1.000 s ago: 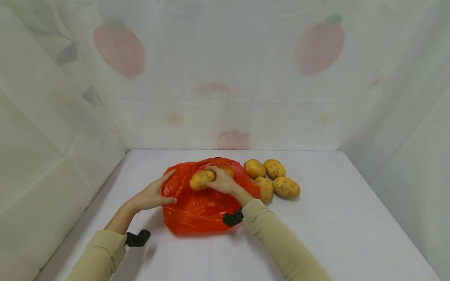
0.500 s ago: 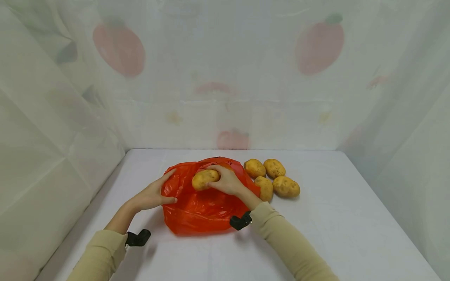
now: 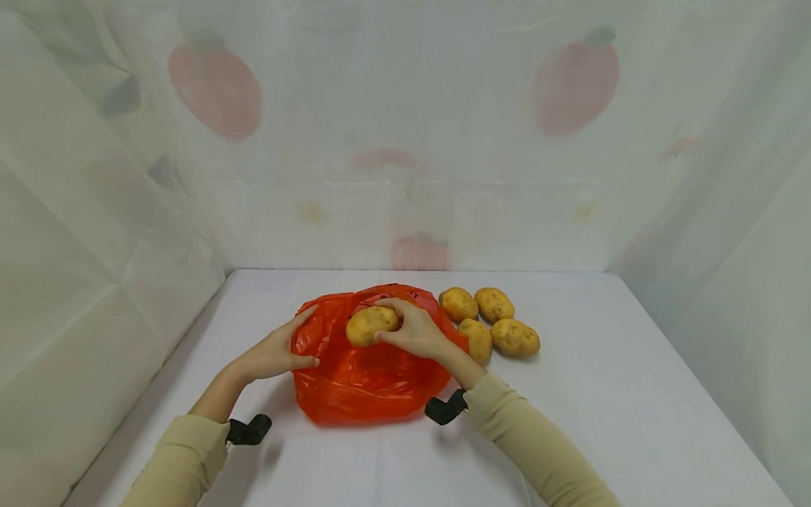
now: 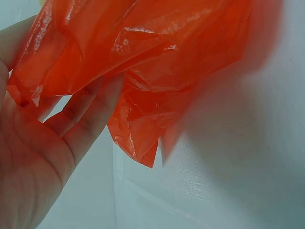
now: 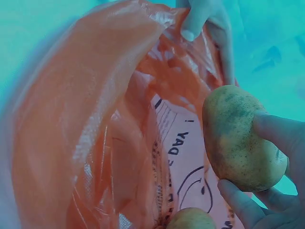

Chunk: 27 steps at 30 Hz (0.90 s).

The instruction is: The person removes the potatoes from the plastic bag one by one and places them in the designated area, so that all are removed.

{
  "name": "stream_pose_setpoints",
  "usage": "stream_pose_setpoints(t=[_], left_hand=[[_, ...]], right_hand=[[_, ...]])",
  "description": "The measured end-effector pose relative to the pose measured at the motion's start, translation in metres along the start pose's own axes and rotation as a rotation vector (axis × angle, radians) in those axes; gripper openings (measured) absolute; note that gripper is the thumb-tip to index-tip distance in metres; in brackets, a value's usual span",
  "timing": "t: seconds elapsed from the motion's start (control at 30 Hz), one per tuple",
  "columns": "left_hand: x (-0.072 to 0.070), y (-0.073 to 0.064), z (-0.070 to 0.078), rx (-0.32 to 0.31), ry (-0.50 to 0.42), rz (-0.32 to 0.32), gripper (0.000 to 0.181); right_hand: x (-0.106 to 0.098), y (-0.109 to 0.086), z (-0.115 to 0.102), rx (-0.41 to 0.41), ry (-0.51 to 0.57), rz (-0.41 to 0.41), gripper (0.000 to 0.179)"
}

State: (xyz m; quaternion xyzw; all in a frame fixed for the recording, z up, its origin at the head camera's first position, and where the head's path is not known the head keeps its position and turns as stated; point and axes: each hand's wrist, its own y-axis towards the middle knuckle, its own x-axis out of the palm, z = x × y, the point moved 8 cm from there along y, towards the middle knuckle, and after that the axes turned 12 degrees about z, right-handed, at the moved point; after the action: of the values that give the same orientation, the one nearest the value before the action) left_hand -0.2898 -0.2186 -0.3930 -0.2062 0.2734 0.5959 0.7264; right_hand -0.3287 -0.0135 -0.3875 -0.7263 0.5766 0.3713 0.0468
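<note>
An orange-red plastic bag point(image 3: 361, 398) lies on the table with its mouth spread. My left hand point(image 3: 272, 353) holds the bag's left side, thumb at the front and fingers behind the thin film. Over the bag's mouth, my right hand point(image 3: 418, 332) grips a yellow potato point(image 3: 369, 327) between thumb and fingers. The right wrist view shows this held potato point(image 5: 238, 138) above the opening, and another potato point(image 5: 191, 220) lower down inside the bag. Black print with a smiley marks the bag's pale inner panel point(image 5: 188, 157).
Several potatoes point(image 3: 516, 338) sit in a cluster on the white table point(image 3: 602, 394), right beside the bag. A pale curtain point(image 3: 481, 141) with fruit prints hangs behind the table and along both sides.
My right hand has shifted a little to the right with the potato, and its forearm has swung right. The potato inside the bag is now hidden in the head view. My left hand stays put.
</note>
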Motion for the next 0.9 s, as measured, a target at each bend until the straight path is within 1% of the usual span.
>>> stream_pose_setpoints(t=[0.13, 0.2, 0.37, 0.57, 0.63, 0.8, 0.87, 0.9], left_hand=[[0.003, 0.006, -0.014, 0.009, 0.009, 0.009, 0.090], [0.003, 0.009, -0.018, 0.016, 0.008, 0.009, 0.091], [0.004, 0.010, -0.019, 0.029, -0.001, 0.005, 0.092], [0.003, 0.011, -0.018, 0.029, 0.026, 0.011, 0.093], [0.003, 0.010, -0.016, 0.030, 0.026, 0.011, 0.093], [0.000, -0.001, 0.005, 0.027, 0.024, -0.002, 0.089], [-0.002, -0.004, 0.012, 0.023, 0.028, -0.005, 0.088], [-0.002, -0.004, 0.013, 0.022, 0.029, -0.006, 0.087]], right_hand=[[-0.008, -0.004, -0.003, 0.001, 0.031, 0.022, 0.057], [-0.013, -0.006, -0.003, 0.008, 0.055, 0.037, 0.057], [-0.026, -0.012, -0.003, 0.007, 0.092, 0.081, 0.056], [-0.042, -0.019, 0.003, 0.014, 0.084, 0.122, 0.055], [-0.045, -0.021, 0.005, 0.023, 0.083, 0.119, 0.055], [-0.052, -0.031, 0.012, 0.045, 0.102, 0.097, 0.054], [-0.055, -0.035, 0.015, 0.042, 0.117, 0.095, 0.054], [-0.057, -0.037, 0.016, 0.040, 0.126, 0.096, 0.054]])
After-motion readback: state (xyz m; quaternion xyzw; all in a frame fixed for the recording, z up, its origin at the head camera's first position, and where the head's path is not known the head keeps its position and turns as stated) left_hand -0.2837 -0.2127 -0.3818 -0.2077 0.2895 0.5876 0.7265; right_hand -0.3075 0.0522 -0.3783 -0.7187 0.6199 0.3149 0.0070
